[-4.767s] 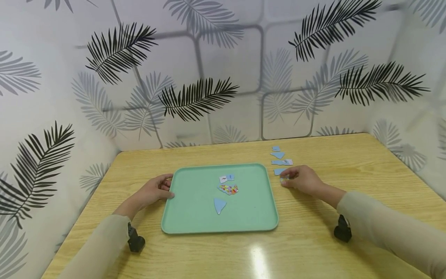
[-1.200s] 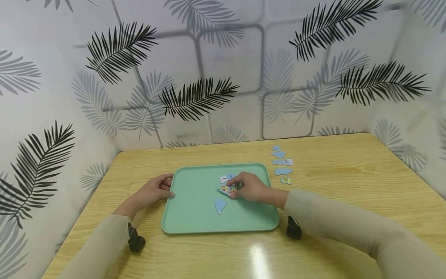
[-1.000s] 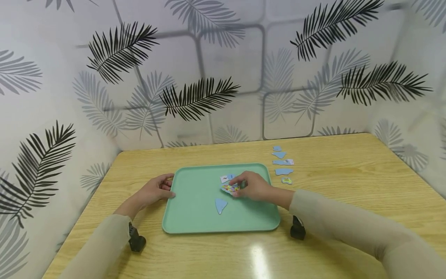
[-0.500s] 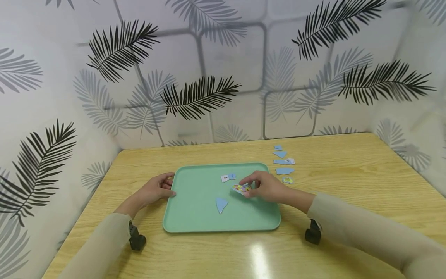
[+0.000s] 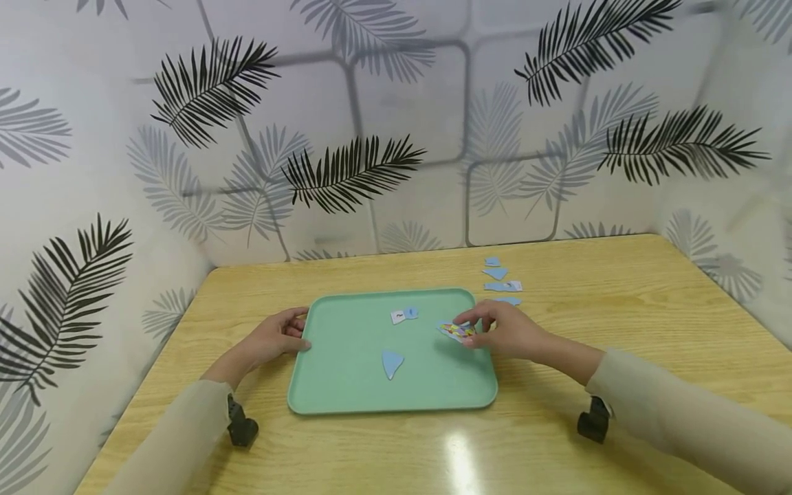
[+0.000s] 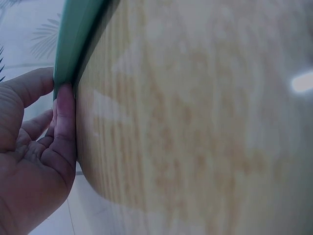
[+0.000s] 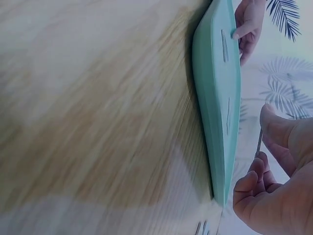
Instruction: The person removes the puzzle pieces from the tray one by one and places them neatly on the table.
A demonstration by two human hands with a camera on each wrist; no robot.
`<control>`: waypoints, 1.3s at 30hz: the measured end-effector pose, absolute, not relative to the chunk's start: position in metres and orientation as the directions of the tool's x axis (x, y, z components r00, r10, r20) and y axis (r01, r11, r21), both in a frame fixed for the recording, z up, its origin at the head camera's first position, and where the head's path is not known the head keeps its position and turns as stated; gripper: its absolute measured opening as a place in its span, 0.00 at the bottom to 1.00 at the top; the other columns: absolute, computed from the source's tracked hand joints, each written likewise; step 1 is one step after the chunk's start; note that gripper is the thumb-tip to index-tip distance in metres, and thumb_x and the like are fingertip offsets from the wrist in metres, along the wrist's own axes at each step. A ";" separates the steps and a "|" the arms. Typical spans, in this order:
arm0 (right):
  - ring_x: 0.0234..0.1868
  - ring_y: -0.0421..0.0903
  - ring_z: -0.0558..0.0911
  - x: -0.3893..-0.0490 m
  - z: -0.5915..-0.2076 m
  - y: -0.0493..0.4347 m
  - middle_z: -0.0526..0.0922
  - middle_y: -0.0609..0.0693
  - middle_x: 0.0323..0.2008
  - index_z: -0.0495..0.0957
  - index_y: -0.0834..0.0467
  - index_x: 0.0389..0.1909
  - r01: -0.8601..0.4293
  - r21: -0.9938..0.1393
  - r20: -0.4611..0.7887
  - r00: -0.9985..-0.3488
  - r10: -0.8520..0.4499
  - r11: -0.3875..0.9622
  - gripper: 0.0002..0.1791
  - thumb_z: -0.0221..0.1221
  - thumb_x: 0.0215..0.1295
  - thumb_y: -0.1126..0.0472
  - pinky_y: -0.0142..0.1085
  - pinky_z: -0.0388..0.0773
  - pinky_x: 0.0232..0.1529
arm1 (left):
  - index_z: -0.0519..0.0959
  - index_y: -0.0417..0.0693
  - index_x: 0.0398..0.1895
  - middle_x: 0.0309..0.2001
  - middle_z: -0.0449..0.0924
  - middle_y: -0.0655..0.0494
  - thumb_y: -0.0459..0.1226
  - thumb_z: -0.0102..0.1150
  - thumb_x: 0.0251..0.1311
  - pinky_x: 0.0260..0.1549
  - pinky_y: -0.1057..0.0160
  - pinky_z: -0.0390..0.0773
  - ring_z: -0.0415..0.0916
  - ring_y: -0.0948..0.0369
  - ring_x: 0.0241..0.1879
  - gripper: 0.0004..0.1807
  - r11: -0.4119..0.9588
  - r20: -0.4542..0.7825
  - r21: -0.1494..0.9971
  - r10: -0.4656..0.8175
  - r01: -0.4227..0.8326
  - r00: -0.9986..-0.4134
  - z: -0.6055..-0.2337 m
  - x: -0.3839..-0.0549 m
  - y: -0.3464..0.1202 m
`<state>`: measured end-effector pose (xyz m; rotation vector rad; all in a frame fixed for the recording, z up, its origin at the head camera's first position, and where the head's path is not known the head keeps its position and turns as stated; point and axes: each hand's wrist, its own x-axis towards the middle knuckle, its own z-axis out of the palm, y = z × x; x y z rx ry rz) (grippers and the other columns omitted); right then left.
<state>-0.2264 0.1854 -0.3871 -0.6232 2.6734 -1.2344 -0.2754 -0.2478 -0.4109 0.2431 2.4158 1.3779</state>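
Note:
My right hand (image 5: 504,331) pinches a flat jigsaw puzzle piece (image 5: 454,331) with a multicoloured patch and blue edges, above the right part of the green tray (image 5: 346,385). Edge-on in the right wrist view, the piece (image 7: 259,142) spans from thumb to fingers, raised above the tray. At the tray's left side my left hand (image 5: 269,337) grips the rim, thumb on top and fingers against the outside, as the left wrist view shows at the tray edge (image 6: 68,49). On the tray lie a blue triangular piece (image 5: 392,364) and a small white-and-blue piece (image 5: 404,315).
Beyond the tray's right side, more pieces lie in a column on the wooden table (image 5: 588,289): a small blue piece (image 5: 492,261), a blue triangular one (image 5: 496,273), a long blue-and-white one (image 5: 502,286) and another blue one (image 5: 508,300), partly behind my right hand.
My right hand has put down a small yellow-green piece at the column's near end, picked the multicoloured piece off the tray and carried it right. My left hand stays at the rim.

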 end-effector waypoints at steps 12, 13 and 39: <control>0.34 0.48 0.69 -0.225 -0.390 0.228 0.79 0.50 0.40 0.83 0.58 0.52 -0.329 -0.732 0.077 -0.910 -0.407 0.596 0.20 0.69 0.58 0.59 0.34 0.69 0.27 | 0.55 0.35 0.73 0.50 0.67 0.43 0.29 0.65 0.58 0.39 0.63 0.74 0.66 0.54 0.45 0.42 0.518 -0.200 0.856 0.328 -0.002 -0.923 -0.412 -0.276 -0.250; 0.35 0.48 0.70 -0.226 -0.392 0.232 0.79 0.50 0.40 0.82 0.58 0.52 -0.332 -0.729 0.076 -0.908 -0.411 0.599 0.20 0.69 0.58 0.59 0.34 0.69 0.27 | 0.55 0.35 0.73 0.50 0.67 0.43 0.29 0.65 0.58 0.39 0.63 0.74 0.66 0.54 0.45 0.42 0.520 -0.199 0.854 0.328 0.001 -0.923 -0.412 -0.275 -0.250; 0.40 0.49 0.71 -0.240 -0.409 0.286 0.77 0.50 0.39 0.83 0.60 0.50 -0.350 -0.724 0.003 -0.863 -0.505 0.594 0.17 0.68 0.59 0.62 0.35 0.71 0.40 | 0.55 0.36 0.73 0.49 0.67 0.44 0.29 0.65 0.58 0.37 0.64 0.74 0.66 0.54 0.44 0.42 0.516 -0.207 0.856 0.325 -0.010 -0.923 -0.415 -0.277 -0.251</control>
